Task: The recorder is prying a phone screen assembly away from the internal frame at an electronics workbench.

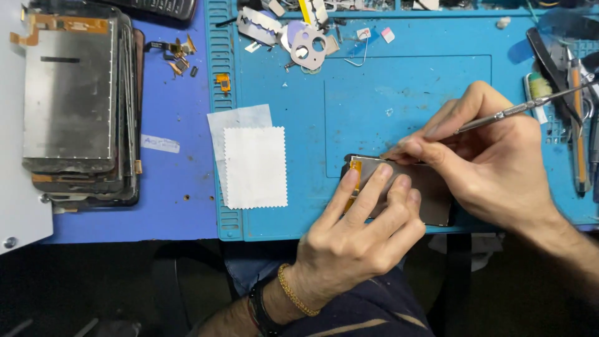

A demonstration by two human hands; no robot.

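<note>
Head cam: flat grey metal-backed phone screen panel (430, 190) lies on the blue silicone work mat (349, 93), long axis left-right. Left hand (355, 231) presses on it with flat, open fingers; right hand (486, 168) pinches thin metal tweezers (518, 109), tip at the panel's top edge.

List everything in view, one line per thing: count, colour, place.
screen panel: one, grey metal back with an orange flex strip, on the mat's near edge under both hands
metal tool: one, silver, in the right hand, tip at the panel's far edge
mat: one, blue, covering the bench centre and right
cloth: one, white, zigzag edged, on the mat's left part
panel stack: several, grey and black, far left
metal plates: a few, silver, top centre
hand tools: several, dark and orange, right edge
left hand: flat on the panel
right hand: pinching the tool
</note>
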